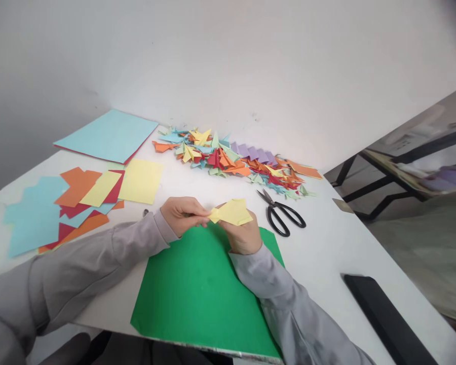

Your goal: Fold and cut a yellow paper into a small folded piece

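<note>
Between my two hands is a folded piece of yellow paper [235,212], held just above the far edge of a green sheet [205,294]. My left hand [184,214] pinches its narrow left end between thumb and fingers. My right hand [245,235] grips it from below and behind, with most of its fingers hidden by the paper. To the right of that hand lie black-handled scissors [279,212], blades pointing up and left. Behind them stretches a long pile of folded paper pieces [228,158] in many colours.
Loose coloured paper [76,203] overlaps at the left, with a yellow sheet [141,181] at its right side. A stack of blue sheets [108,134] lies at the back left, near the wall [228,66]. A black flat object [383,314] rests near the table's right edge.
</note>
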### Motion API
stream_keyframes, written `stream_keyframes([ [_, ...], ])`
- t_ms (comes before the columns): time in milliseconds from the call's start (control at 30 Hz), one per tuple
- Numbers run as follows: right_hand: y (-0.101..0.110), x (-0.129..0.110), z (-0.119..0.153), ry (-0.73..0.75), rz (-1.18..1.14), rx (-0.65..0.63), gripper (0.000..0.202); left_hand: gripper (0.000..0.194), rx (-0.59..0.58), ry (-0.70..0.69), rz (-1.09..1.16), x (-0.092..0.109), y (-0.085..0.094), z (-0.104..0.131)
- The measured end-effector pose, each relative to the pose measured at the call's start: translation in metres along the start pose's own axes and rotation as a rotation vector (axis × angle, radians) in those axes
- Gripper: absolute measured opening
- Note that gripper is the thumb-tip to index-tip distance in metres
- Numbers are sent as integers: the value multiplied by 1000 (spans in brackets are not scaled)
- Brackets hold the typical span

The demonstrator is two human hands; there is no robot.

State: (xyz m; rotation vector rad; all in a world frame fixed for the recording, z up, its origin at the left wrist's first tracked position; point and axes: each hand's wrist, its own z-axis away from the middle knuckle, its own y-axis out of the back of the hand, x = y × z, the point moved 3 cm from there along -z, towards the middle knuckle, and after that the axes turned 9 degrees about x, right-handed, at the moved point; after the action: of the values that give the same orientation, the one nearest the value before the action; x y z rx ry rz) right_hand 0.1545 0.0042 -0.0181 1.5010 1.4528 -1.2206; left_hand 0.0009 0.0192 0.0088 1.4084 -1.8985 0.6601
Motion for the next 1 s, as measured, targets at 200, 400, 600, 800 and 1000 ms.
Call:
stream_keyframes([
  [200,0,3,0,-37,8,-25,26,3,10,-155,-225,7,0,-2],
  [400,0,1,0,-35,7,-32,24,5,-12,-173,-231,10,0,-3],
  [600,-1,-2,-1,-59,-54,-65,23,6,-61,-140,-197,9,-1,-2],
  [800,-6,-5,-1,-118,-143,-101,27,8,-82,-106,-204,10,-3,1],
  [1000,-9,-9,-1,-212,-258,-71,25,14,-44,-12,-231,10,-3,4],
])
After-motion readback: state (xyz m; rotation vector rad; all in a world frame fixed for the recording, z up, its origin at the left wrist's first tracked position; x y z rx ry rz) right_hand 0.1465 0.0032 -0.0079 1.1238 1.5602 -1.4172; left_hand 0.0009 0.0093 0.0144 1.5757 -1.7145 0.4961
